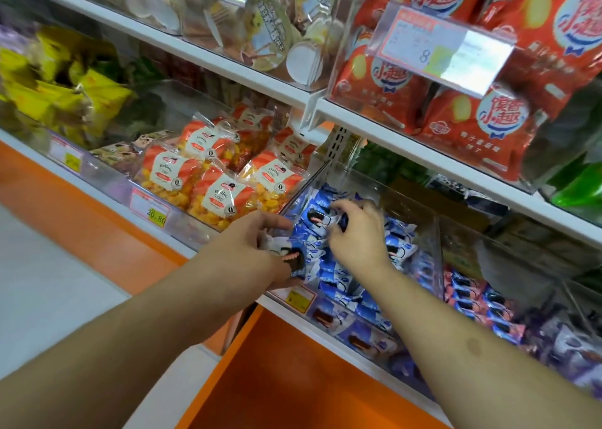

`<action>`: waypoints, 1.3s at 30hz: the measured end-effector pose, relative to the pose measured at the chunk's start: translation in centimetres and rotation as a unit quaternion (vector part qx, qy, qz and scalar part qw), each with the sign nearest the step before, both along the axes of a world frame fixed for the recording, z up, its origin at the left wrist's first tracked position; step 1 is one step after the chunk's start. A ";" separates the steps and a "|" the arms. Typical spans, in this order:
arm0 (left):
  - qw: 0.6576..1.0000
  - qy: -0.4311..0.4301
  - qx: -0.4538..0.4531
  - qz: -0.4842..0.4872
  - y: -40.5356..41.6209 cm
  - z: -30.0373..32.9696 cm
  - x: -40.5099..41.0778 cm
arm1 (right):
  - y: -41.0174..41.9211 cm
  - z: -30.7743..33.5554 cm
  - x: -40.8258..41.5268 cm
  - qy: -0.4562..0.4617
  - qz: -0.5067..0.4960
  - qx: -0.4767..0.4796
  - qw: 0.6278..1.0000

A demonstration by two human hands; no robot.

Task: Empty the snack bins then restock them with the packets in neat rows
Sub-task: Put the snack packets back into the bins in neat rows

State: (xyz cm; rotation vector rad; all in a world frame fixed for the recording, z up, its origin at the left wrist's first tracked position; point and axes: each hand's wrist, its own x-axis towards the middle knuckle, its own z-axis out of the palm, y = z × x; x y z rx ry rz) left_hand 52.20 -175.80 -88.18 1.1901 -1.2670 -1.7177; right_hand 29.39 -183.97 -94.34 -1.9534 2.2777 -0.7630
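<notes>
At the shelf's front edge the left hand (252, 244) grips a few blue-and-white biscuit packets (286, 252) it seems to be gathering, while farther into the clear bin (407, 200) the right hand (356, 230) pinches another packet (321, 218) from the loose heap, apparently to empty it.

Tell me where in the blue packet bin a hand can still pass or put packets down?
Only behind the blue packets, by the clear bin's back wall. The front is crowded: left hand and right hand both hold packets.
</notes>
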 end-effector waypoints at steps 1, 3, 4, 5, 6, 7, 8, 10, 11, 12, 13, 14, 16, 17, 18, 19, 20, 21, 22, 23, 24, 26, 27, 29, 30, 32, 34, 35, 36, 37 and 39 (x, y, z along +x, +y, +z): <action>1.000 0.017 0.002 0.004 0.1 -0.1 0.0 | 0.7 0.7 0.1 -0.054 0.006 -0.007 0.998; 0.999 0.048 0.003 0.013 0.2 0.0 -0.2 | 2.8 2.8 0.4 -0.199 0.049 0.008 0.979; 0.999 0.051 0.000 0.016 0.3 0.1 -0.3 | 4.1 4.0 0.6 -0.273 0.093 0.038 0.957; 0.999 0.048 -0.005 0.019 0.4 0.1 -0.5 | 5.5 5.3 0.8 -0.330 0.144 0.076 0.930; 0.999 0.045 -0.008 0.019 0.6 0.1 -0.7 | 6.8 6.3 1.0 -0.354 0.188 0.112 0.909; 0.999 0.047 -0.008 0.018 0.6 0.1 -0.9 | 8.0 7.0 1.1 -0.350 0.216 0.139 0.901; 0.998 0.054 -0.005 0.022 0.7 0.2 -1.1 | 8.9 7.4 1.2 -0.335 0.227 0.159 0.900; 0.997 0.067 -0.001 0.042 0.7 0.2 -1.6 | 10.0 7.6 1.4 -0.334 0.190 0.180 0.905; 0.996 0.070 0.000 0.053 0.8 0.2 -1.9 | 10.2 7.4 1.4 -0.354 0.159 0.190 0.902; 0.996 0.074 0.002 0.059 0.8 0.2 -2.1 | 10.5 7.2 1.5 -0.382 0.133 0.202 0.892; 0.995 0.083 0.007 0.062 0.9 0.3 -2.3 | 10.8 7.1 1.5 -0.421 0.116 0.213 0.874; 0.993 0.097 0.016 0.063 1.0 0.5 -2.5 | 11.0 7.0 1.5 -0.464 0.103 0.216 0.853; 0.990 0.120 0.039 0.058 1.1 0.8 -2.5 | 11.3 7.0 1.4 -0.501 0.094 0.187 0.840; 0.991 0.111 0.042 0.055 1.1 0.8 -2.5 | 11.4 7.0 1.4 -0.500 0.089 0.158 0.847; 0.995 0.083 0.032 0.053 1.0 0.7 -2.5 | 11.5 7.0 1.3 -0.494 0.079 0.124 0.857; 0.997 0.050 0.019 0.050 1.0 0.6 -2.6 | 11.5 7.0 1.2 -0.493 0.063 0.090 0.863; 0.998 0.027 0.007 0.049 0.9 0.4 -2.6 | 11.5 6.9 1.3 -0.498 0.050 0.064 0.864; 0.999 0.014 -0.002 0.053 0.9 0.2 -2.7 | 11.6 6.8 1.4 -0.498 0.044 0.048 0.865; 0.998 0.008 -0.009 0.059 1.0 -0.1 -2.9 | 11.9 6.6 1.6 -0.489 0.048 0.048 0.870; 0.998 0.008 -0.015 0.065 1.0 -0.3 -3.0 | 12.4 6.5 1.9 -0.478 0.055 0.059 0.875; 0.997 0.014 -0.019 0.071 1.1 -0.5 -3.1 | 12.7 6.3 2.2 -0.472 0.063 0.073 0.877; 0.996 0.018 -0.033 0.082 1.2 -0.7 -3.5 | 12.6 6.0 2.6 -0.458 0.062 0.068 0.884; 0.994 -0.015 -0.060 0.085 1.1 -0.9 -3.5 | 12.3 6.2 2.8 -0.450 0.054 0.053 0.890; 0.972 -0.157 -0.161 0.069 0.8 -1.3 -3.3 | 10.9 6.4 2.3 -0.378 0.028 0.023 0.925; 0.948 -0.233 -0.212 0.047 0.8 -1.5 -3.0 | 10.0 6.5 1.8 -0.319 0.014 0.015 0.948; 0.898 -0.342 -0.278 -0.006 0.6 -2.0 -2.4 | 7.9 6.5 0.2 -0.213 -0.001 0.010 0.977; 0.870 -0.392 -0.296 -0.040 0.4 -2.5 -1.7 | 5.6 6.0 -1.6 -0.105 -0.004 0.018 0.994; 0.864 -0.402 -0.298 -0.046 0.3 -2.6 -1.5 | 4.5 5.5 -2.4 -0.041 -0.009 0.028 0.999; 0.861 -0.407 -0.302 -0.049 0.3 -2.7 -1.4 | 3.5 5.2 -3.1 0.021 -0.014 0.043 0.999; 0.858 -0.410 -0.305 -0.052 0.3 -2.7 -1.3 | 2.7 4.8 -3.7 0.065 -0.018 0.058 0.996; 0.854 -0.413 -0.311 -0.056 0.2 -2.6 -1.2 | 1.5 4.0 -4.4 0.086 -0.017 0.087 0.992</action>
